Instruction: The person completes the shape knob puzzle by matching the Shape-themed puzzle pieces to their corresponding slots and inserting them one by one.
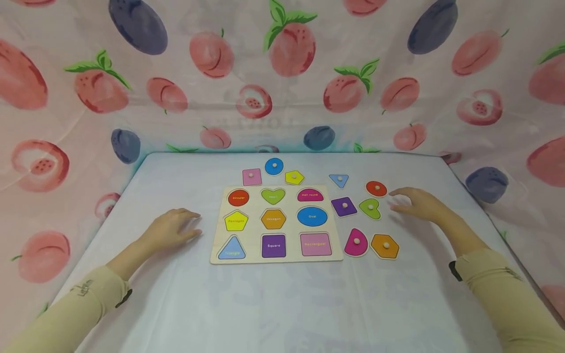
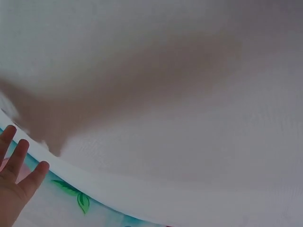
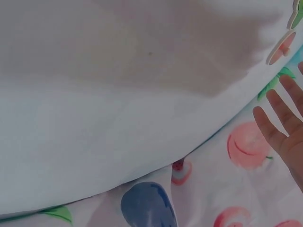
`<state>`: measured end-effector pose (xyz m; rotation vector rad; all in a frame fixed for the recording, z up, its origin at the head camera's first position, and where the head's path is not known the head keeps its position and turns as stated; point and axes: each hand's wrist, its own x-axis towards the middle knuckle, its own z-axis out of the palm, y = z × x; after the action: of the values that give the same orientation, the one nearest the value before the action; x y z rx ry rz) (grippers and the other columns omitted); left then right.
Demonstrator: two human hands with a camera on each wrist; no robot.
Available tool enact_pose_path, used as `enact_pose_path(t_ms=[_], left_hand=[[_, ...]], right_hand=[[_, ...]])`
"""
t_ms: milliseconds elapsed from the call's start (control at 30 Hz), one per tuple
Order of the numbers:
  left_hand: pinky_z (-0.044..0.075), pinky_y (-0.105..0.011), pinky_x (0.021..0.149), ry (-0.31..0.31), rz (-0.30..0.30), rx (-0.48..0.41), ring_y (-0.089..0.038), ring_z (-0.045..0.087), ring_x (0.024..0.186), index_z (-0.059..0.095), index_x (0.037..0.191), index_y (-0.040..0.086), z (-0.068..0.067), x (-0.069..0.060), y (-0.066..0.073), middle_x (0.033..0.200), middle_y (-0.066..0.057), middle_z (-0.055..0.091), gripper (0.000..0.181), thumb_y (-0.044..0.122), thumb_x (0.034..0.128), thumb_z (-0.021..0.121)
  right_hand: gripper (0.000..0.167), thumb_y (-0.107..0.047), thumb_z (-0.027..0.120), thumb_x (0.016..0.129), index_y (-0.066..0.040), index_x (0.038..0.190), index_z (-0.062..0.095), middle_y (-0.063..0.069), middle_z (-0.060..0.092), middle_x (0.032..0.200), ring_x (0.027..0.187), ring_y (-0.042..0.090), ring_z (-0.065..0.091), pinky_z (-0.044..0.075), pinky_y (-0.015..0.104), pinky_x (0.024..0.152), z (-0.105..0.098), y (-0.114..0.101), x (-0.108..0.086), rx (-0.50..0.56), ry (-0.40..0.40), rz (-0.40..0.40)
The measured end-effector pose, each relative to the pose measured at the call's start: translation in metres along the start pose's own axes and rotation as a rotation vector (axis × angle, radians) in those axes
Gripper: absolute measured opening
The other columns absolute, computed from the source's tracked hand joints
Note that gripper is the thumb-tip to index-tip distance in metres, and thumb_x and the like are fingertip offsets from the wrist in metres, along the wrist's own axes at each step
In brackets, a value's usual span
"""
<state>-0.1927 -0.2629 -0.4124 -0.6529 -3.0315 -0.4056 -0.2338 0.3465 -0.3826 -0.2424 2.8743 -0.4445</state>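
A wooden shape puzzle board (image 1: pixel 256 255) with printed coloured shapes lies mid-table. Left of it hovers my left hand (image 1: pixel 169 228), fingers extended and holding nothing; the left wrist view shows its spread fingers (image 2: pixel 34 179). My right hand (image 1: pixel 415 203) reaches in from the right, relaxed and holding nothing, its fingertips close to the red circle piece (image 1: pixel 376 189). Nearby lie a green heart piece (image 1: pixel 370 209), a purple square piece (image 1: pixel 344 207), a light blue triangle piece (image 1: pixel 339 180), a magenta half-round piece (image 1: pixel 355 243) and an orange hexagon piece (image 1: pixel 385 246).
Behind the board lie a pink rectangle piece (image 1: pixel 252 177), a blue oval piece (image 1: pixel 274 166) and a yellow pentagon piece (image 1: pixel 294 177), each with a small knob. A white cloth covers the table (image 1: pixel 273 309). Fruit-patterned fabric (image 1: pixel 282 113) hangs around its back and sides.
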Motion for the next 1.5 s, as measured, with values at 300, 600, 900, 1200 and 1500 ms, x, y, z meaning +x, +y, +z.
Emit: enact_pose_path(t_ms=[300,600,900,1200,1500], left_hand=[[0.036,-0.06,0.102,-0.098,-0.019,-0.066,-0.043,0.046,0.124,0.052,0.132,0.005,-0.002,-0.007,0.002,0.133,-0.022,0.053,0.071,0.052,0.0805,0.067],[0.021,-0.064,0.109,-0.218,0.013,-0.191,-0.047,0.027,0.136,0.036,0.143,0.006,0.001,-0.007,0.005,0.147,-0.022,0.036,0.09,0.05,0.0749,0.073],[0.009,-0.07,0.108,-0.271,0.048,-0.164,-0.048,0.012,0.141,0.023,0.149,0.009,0.004,0.003,0.013,0.155,-0.022,0.02,0.107,0.057,0.0681,0.075],[0.004,-0.072,0.107,-0.37,0.039,-0.154,-0.043,-0.001,0.144,0.008,0.152,0.011,0.004,0.024,0.018,0.16,-0.015,0.003,0.129,0.059,0.0579,0.081],[-0.003,-0.07,0.108,-0.481,-0.014,-0.129,-0.038,-0.007,0.146,-0.002,0.152,0.013,0.004,0.036,0.021,0.16,-0.009,-0.007,0.141,0.062,0.0509,0.082]], right_hand=[[0.05,-0.023,0.062,0.09,0.002,0.131,0.048,0.03,0.045,0.135,0.129,0.048,0.032,0.026,0.063,0.107,0.007,-0.007,0.022,0.023,0.006,-0.01],[0.048,-0.018,0.059,0.092,0.006,0.131,0.046,0.033,0.041,0.136,0.129,0.049,0.03,0.024,0.063,0.108,0.002,-0.01,0.04,0.034,0.001,-0.004],[0.051,-0.016,0.059,0.092,0.007,0.134,0.041,0.033,0.036,0.139,0.131,0.049,0.027,0.022,0.062,0.11,0.003,-0.009,0.056,0.044,-0.029,0.047],[0.048,-0.011,0.06,0.091,0.01,0.13,0.043,0.036,0.042,0.133,0.126,0.05,0.034,0.025,0.061,0.109,0.007,-0.008,0.064,0.049,-0.008,-0.015],[0.048,-0.014,0.058,0.092,0.012,0.129,0.043,0.036,0.043,0.131,0.123,0.05,0.037,0.027,0.06,0.108,0.006,-0.011,0.068,0.052,0.001,-0.011]])
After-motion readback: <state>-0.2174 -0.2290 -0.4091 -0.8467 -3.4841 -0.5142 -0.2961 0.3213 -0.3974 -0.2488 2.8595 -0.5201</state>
